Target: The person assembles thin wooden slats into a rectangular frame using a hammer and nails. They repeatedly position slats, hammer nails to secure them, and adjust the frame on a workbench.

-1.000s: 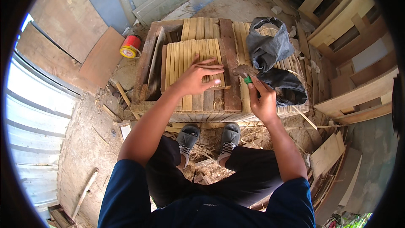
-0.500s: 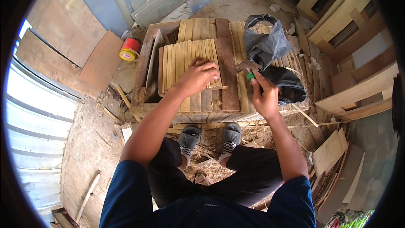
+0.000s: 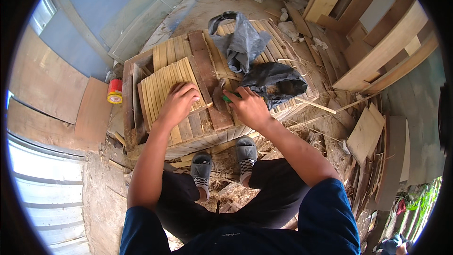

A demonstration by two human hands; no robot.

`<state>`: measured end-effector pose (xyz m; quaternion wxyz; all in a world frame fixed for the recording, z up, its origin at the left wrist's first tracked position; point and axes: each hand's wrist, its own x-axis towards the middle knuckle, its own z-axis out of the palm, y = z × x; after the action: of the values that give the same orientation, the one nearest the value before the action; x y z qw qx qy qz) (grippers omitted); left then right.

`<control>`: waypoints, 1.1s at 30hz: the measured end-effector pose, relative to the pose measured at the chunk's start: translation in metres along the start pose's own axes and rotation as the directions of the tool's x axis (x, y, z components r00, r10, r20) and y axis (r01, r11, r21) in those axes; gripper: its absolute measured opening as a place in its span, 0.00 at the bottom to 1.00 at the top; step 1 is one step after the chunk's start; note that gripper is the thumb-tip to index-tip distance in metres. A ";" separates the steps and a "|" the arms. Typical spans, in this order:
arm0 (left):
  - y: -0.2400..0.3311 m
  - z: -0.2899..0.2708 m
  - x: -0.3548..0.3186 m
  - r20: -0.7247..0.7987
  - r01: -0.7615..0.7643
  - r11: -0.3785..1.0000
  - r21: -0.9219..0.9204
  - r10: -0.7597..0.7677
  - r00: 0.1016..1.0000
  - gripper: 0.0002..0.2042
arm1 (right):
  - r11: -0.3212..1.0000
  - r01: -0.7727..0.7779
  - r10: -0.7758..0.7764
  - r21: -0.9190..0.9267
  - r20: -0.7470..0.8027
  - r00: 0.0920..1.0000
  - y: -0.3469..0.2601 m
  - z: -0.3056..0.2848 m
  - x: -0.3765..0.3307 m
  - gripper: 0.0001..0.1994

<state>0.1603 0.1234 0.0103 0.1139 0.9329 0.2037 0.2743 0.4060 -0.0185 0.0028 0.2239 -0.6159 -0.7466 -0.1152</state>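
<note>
A small panel of pale wooden slats (image 3: 163, 82) lies on top of a larger slatted wooden box (image 3: 177, 47). My left hand (image 3: 180, 101) rests over the panel's near right part with its fingers curled together; whatever they pinch is hidden. My right hand (image 3: 251, 108) is closed round the green handle of a hammer (image 3: 218, 95). The hammer's rusty head is over the box's dark brown board (image 3: 206, 61), just right of the panel, apart from my left hand.
Two dark plastic bags, one upright (image 3: 240, 42) and one lying open (image 3: 276, 85), are on the box's right side. A red and yellow can (image 3: 114, 91) stands left of it. Wood scraps (image 3: 226, 191) litter the ground by my sandals. Wooden frames (image 3: 377, 52) lean at right.
The whole view has turned, so the box appears slanted and farther left. My right hand has brought the hammer left, closer to the panel. My left hand stays on the panel.
</note>
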 end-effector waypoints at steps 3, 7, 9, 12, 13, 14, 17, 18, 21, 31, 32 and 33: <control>0.006 0.000 0.004 0.035 0.056 0.997 0.057 -0.058 0.998 0.02 | 0.979 0.032 0.004 0.201 -0.176 0.984 0.014 -0.025 0.000 0.11; 0.005 -0.007 0.004 0.054 0.068 0.996 -0.059 -0.064 0.996 0.04 | 0.899 -0.320 0.343 0.298 -0.028 0.939 0.066 -0.068 -0.017 0.05; 0.003 -0.013 0.005 0.094 0.094 0.983 -0.157 -0.080 0.992 0.05 | 0.850 -0.460 0.440 0.255 0.135 0.888 0.087 -0.070 -0.028 0.06; 0.004 -0.018 0.010 0.059 -0.007 0.990 -0.138 0.015 0.998 0.06 | 0.906 -0.405 0.386 0.122 0.150 0.910 0.102 -0.050 -0.042 0.07; 0.006 -0.020 0.010 0.178 0.176 0.975 -0.137 -0.150 0.972 0.05 | 0.914 -0.398 0.382 0.082 0.161 0.910 0.108 -0.044 -0.043 0.08; 0.009 -0.021 0.011 0.180 0.170 0.976 -0.139 -0.144 0.973 0.05 | 0.918 -0.390 0.375 0.072 0.159 0.913 0.111 -0.039 -0.046 0.08; 0.014 -0.021 0.013 0.176 0.154 0.980 -0.129 -0.130 0.976 0.05 | 0.924 -0.380 0.369 0.033 0.172 0.913 0.117 -0.032 -0.051 0.08; 0.015 -0.021 0.013 0.152 0.117 0.984 -0.133 -0.097 0.984 0.04 | 0.936 -0.349 0.340 0.039 0.147 0.929 0.117 -0.031 -0.052 0.08; 0.017 -0.018 0.011 0.112 0.082 0.991 -0.104 -0.070 0.991 0.04 | 0.946 -0.324 0.318 0.030 0.124 0.940 0.117 -0.032 -0.053 0.07; 0.024 -0.022 0.012 0.206 0.270 0.951 -0.150 -0.237 0.949 0.05 | 0.694 -0.536 0.558 0.481 0.112 0.822 0.123 -0.038 -0.055 0.09; 0.025 -0.023 0.013 0.224 0.291 0.944 -0.157 -0.253 0.941 0.05 | 0.657 -0.546 0.564 0.520 0.142 0.814 0.123 -0.040 -0.055 0.10; 0.025 -0.024 0.013 0.241 0.312 0.936 -0.164 -0.269 0.933 0.05 | 0.610 -0.564 0.572 0.556 0.184 0.800 0.123 -0.042 -0.055 0.10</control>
<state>0.1648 0.1096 0.0446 0.2673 0.9003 0.2978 0.1711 0.5416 -0.0582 0.0003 0.4313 -0.7193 -0.5091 0.1934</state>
